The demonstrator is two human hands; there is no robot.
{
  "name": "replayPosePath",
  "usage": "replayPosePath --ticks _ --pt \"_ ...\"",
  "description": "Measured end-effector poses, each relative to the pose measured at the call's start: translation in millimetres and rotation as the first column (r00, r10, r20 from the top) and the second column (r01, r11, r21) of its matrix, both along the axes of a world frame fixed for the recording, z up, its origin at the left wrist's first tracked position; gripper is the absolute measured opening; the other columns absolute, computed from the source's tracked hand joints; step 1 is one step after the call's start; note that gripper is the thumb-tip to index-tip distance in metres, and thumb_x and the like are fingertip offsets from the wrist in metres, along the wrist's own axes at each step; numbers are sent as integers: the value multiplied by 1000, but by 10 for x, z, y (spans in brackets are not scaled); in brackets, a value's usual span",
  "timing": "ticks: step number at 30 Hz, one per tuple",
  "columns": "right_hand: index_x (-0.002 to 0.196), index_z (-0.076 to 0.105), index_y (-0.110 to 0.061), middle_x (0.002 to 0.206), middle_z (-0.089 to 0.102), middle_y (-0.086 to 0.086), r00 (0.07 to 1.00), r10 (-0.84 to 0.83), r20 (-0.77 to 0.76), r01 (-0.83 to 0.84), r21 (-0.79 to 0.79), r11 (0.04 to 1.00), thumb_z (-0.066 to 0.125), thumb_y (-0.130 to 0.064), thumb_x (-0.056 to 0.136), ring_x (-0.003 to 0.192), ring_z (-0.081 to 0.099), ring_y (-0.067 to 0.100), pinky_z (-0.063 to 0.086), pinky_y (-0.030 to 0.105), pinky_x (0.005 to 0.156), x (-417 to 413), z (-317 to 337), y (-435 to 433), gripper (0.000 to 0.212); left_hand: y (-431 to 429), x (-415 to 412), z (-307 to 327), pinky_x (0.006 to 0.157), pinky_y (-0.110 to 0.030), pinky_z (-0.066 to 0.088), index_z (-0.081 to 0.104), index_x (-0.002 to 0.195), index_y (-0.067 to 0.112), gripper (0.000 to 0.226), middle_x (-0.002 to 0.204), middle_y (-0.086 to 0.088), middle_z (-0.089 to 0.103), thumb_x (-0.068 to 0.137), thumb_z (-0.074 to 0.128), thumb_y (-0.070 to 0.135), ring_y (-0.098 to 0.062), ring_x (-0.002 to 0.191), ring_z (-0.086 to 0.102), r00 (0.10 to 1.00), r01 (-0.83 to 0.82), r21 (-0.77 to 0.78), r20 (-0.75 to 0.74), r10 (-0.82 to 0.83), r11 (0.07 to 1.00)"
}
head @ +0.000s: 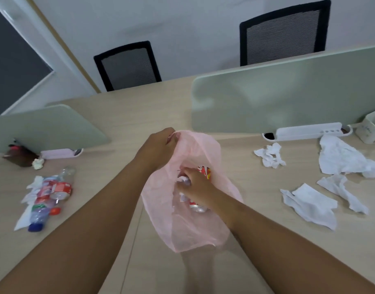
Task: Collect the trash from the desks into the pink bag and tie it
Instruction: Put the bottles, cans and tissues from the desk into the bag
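Observation:
The thin pink bag point(195, 225) hangs open over the middle of the desk. My left hand point(159, 145) pinches its top rim and holds it up. My right hand point(195, 185) is inside the bag's mouth, its fingers closed around a crumpled white paper ball point(183, 179). A red and white can point(204, 171) and a second can point(198, 206) lie inside the bag. On the left desk lies a pile of plastic bottles, a red can and tissues point(47, 194). On the right lie several crumpled white tissues point(270, 155) point(309, 204) point(343, 158).
Pale green divider panels stand at the left point(44, 126) and right point(288, 92). Two black mesh chairs point(127, 64) point(284, 32) stand behind the desk. A white tray point(305, 131) and a white box point(371, 128) sit by the right divider; a brown object point(21, 155) by the left.

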State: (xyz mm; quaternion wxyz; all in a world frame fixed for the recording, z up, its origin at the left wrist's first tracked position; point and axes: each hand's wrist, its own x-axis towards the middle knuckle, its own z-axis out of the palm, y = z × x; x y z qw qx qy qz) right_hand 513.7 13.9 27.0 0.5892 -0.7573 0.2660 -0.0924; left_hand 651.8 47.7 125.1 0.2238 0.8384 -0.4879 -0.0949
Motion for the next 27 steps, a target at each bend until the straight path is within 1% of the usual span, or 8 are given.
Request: replayPosePath --ticks 4,8,13,16,18,20,23,27 --pt "151 28 -33 160 23 -3 980 71 -185 -114 -229 967 72 -51 78 145 20 24 20 43 119 145 -111 2 87 139 61 81 55 -34 33 35 68 18 38 61 2 42 100 39 36 -20 56 37 1000 0 -21 1 0 1000" --pt "131 57 -23 132 59 2 996 35 -80 -57 -291 955 75 -35 78 115 56 19 41 12 91 -248 -187 -102 58 159 27 19 55 -34 32 37 68 18 37 62 2 45 101 39 35 -20 58 39 999 32 -37 -4 -32 999" --pt "75 65 -21 75 62 -5 968 -243 -66 205 -351 914 66 -33 73 75 59 17 54 42 75 -1144 -303 -373 11 -51 -204 -256 55 -33 31 40 69 17 36 65 -2 49 102 39 30 -22 63 44 992 126 -31 -16 -126 992" --pt "106 61 -30 113 56 -2 867 -436 -241 235 -574 785 66 -52 72 110 50 23 47 43 92 -1760 -483 -708 41 -248 -411 -421 56 -32 33 44 72 18 32 68 -3 54 102 39 28 -23 67 48 985 172 2 -32 -171 985" --pt "146 31 -40 157 24 6 699 -515 -496 126 -623 772 62 -72 67 144 18 38 25 55 111 -2088 -696 -841 91 -317 -496 -486 57 -33 33 46 73 20 30 70 -1 55 102 39 27 -23 69 51 982 188 35 -20 -187 982" --pt "154 16 -40 164 6 10 601 -634 -487 155 -707 690 62 -81 59 148 -1 46 9 67 112 -2367 -885 -873 113 -438 -605 -560 59 -34 34 46 73 22 29 72 1 55 101 39 25 -25 72 53 975 220 82 8 -221 972" --pt "154 20 -33 162 12 18 516 -736 -439 180 -784 594 60 -88 50 146 5 51 12 75 106 -2566 -1078 -1003 125 -559 -669 -647 65 -33 35 48 76 27 26 78 2 57 101 39 25 -25 78 54 971 228 150 39 -236 962" --pt "151 11 -40 161 6 10 473 -654 -591 244 -625 742 49 -87 65 146 6 44 13 65 110 -2650 -1157 -1244 104 -666 -665 -725 72 -33 39 55 95 26 19 92 0 60 102 38 27 -24 84 54 965 232 193 75 -250 953"
